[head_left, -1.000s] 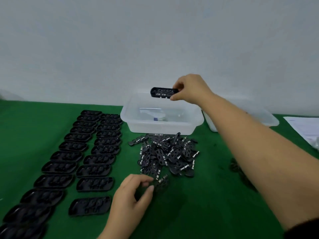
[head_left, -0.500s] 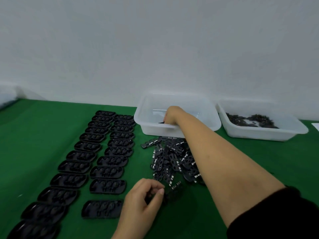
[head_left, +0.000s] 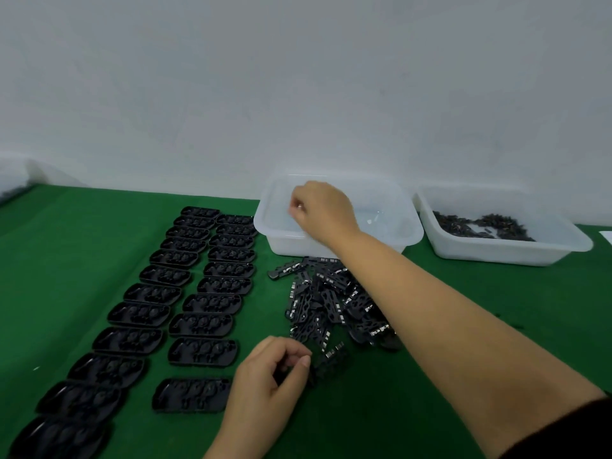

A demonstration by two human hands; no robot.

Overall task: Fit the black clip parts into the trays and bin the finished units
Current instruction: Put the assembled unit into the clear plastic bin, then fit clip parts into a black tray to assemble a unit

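Two rows of black trays (head_left: pixel 212 303) lie on the green cloth at the left. A loose pile of black clip parts (head_left: pixel 331 299) sits in front of a white bin (head_left: pixel 402 238). My right hand (head_left: pixel 323 207) hovers over the left part of that bin, fingers loosely curled, with nothing visible in it. At the near edge of the pile, my left hand (head_left: pixel 265 385) pinches a black clip part (head_left: pixel 328 361) between thumb and fingertips. Whatever lies in the bin under my hand is hidden.
A second white bin (head_left: pixel 496 256) at the right holds a layer of small dark parts (head_left: pixel 480 225). A white wall runs close behind both bins. A sheet of paper (head_left: pixel 607 235) shows at the far right edge.
My right hand held a finished black unit above the bin, dipped into the bin, and has come up without it. My left hand stayed at the pile's near edge.
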